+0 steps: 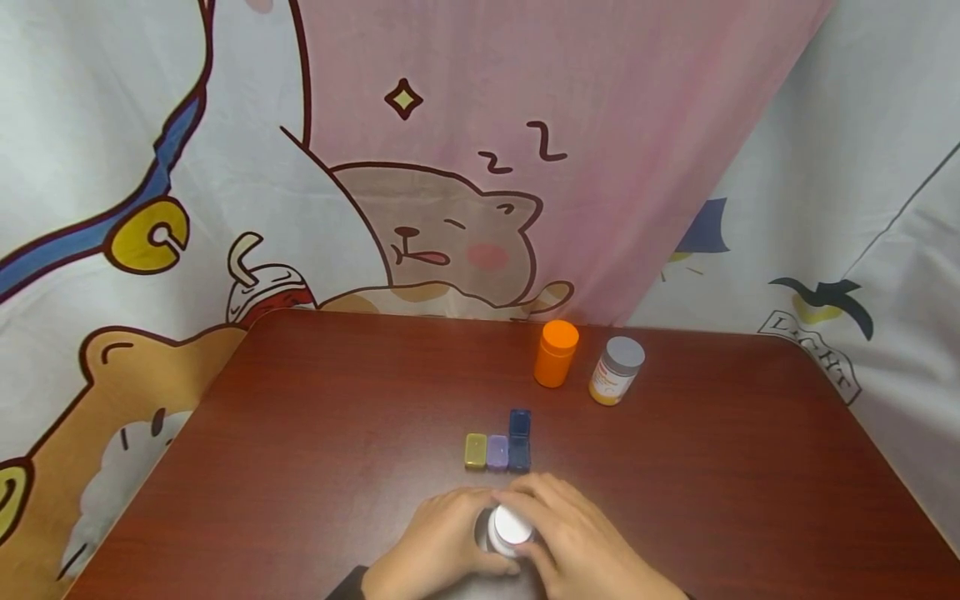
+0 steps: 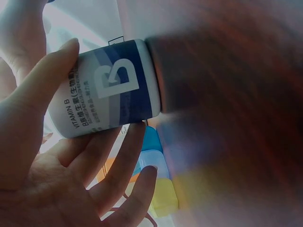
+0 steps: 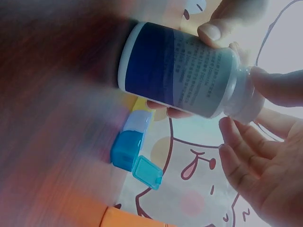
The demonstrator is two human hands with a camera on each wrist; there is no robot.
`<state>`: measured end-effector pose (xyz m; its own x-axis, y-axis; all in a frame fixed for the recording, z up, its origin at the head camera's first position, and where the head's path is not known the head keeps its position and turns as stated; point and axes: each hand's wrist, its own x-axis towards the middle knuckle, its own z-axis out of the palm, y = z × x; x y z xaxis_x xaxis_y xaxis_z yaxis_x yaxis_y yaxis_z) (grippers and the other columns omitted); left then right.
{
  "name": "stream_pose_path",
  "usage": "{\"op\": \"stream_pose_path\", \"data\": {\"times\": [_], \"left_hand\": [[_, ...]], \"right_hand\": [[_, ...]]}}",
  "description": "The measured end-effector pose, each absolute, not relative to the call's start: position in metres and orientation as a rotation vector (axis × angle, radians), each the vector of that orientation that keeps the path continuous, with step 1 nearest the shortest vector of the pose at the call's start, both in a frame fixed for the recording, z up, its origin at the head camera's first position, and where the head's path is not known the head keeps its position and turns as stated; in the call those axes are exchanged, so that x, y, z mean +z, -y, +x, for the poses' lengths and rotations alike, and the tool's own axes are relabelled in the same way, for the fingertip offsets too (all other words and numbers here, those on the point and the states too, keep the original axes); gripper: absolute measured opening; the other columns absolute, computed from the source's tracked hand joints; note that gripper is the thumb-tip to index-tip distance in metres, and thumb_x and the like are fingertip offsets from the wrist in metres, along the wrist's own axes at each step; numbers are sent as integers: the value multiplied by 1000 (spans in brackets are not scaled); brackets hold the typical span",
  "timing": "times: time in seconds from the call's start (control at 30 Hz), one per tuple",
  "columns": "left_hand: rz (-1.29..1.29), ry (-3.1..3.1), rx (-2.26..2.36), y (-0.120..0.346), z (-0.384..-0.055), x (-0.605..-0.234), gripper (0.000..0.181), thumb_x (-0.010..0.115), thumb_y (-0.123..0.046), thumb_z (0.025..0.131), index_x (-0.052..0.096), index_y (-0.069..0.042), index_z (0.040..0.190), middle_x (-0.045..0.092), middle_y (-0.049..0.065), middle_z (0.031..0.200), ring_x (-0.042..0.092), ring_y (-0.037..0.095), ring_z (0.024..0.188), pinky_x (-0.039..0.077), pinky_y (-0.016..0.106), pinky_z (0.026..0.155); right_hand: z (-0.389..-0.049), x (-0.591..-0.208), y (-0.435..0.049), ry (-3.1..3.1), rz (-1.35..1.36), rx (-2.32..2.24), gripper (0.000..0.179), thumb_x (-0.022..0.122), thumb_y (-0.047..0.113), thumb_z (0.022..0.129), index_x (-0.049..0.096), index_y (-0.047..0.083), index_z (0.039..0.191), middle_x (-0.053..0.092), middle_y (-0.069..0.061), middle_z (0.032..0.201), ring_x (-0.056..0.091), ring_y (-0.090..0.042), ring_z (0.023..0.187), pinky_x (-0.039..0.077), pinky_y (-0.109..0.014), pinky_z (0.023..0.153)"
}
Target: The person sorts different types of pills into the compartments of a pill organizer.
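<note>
My left hand [image 1: 438, 533] grips the body of a white vitamin B bottle [image 2: 113, 90], thumb on one side and fingers on the other. The bottle stands upright at the tabletop, its dark blue label band near the base. The fingers and thumb of my right hand [image 1: 581, 533] hold the white cap [image 3: 246, 97] on top of the bottle. Just beyond the hands lies a small pill box with a yellow compartment [image 1: 476, 451], a purple compartment [image 1: 497, 451] and a blue compartment [image 1: 519, 455]. The blue compartment's lid [image 3: 147, 171] is flipped up; the other two are closed.
Toward the back of the brown table [image 1: 337, 392] stand an orange bottle [image 1: 555, 357] and, to its right, a grey-lidded jar [image 1: 617, 372] with a white label. A cartoon-printed curtain [image 1: 600, 125] hangs behind the table's far edge.
</note>
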<state>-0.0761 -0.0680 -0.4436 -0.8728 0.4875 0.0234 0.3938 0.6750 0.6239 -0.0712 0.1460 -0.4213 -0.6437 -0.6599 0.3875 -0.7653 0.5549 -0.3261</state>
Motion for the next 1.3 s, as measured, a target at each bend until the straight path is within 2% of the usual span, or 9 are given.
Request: {"op": "stream_pose_path", "data": {"times": [0.23, 0.57, 0.7, 0.8, 0.97, 1.1, 1.3], "left_hand": [[714, -2728, 983, 68, -76, -443, 56, 96, -47, 69, 76, -29, 118, 75, -17, 109, 64, 0, 95, 51, 25, 77], [711, -2722, 982, 67, -77, -442, 55, 96, -46, 69, 75, -29, 117, 74, -19, 106, 63, -1, 93, 50, 25, 76], [711, -2723, 993, 67, -77, -442, 53, 96, -45, 69, 76, -30, 115, 73, -20, 102, 62, -3, 90, 48, 23, 73], [715, -2737, 993, 67, -76, -442, 56, 97, -45, 68, 75, -30, 118, 74, -19, 106, 64, -1, 94, 51, 25, 76], [717, -2775, 968, 67, -76, -442, 58, 97, -46, 66, 75, -30, 118, 75, -16, 113, 66, 2, 101, 54, 28, 81], [709, -2784, 963, 67, -75, -442, 56, 96, -47, 66, 75, -32, 116, 75, -17, 113, 66, 3, 102, 53, 29, 81], [714, -2758, 976, 68, -74, -443, 54, 96, -47, 67, 75, -33, 115, 74, -20, 111, 65, 0, 101, 53, 28, 84]], "right_hand": [[-78, -423, -149, 2394, 1351, 696, 72, 81, -3, 73, 63, 18, 140, 65, 10, 125, 59, -9, 106, 54, -32, 93], [-78, -420, -151, 2393, 1363, 723, 73, 81, -6, 71, 64, 20, 137, 65, 8, 128, 60, -9, 108, 53, -30, 94], [-78, -415, -155, 2442, 1350, 717, 71, 82, -2, 76, 62, 27, 139, 62, 10, 129, 60, -9, 108, 54, -34, 94], [-79, -408, -163, 2506, 1292, 694, 66, 82, 4, 82, 62, 32, 139, 60, 12, 130, 59, -8, 109, 56, -37, 93], [-86, -397, -184, 2573, 1142, 636, 54, 82, 6, 83, 67, 32, 128, 60, 12, 125, 62, -7, 102, 58, -35, 86], [-89, -389, -205, 2723, 1033, 670, 49, 83, 5, 83, 64, 30, 121, 59, 17, 118, 63, -3, 95, 59, -30, 79], [-93, -387, -238, 2923, 819, 659, 42, 90, 16, 80, 60, 29, 107, 65, 21, 100, 67, -3, 91, 58, -30, 74]]}}
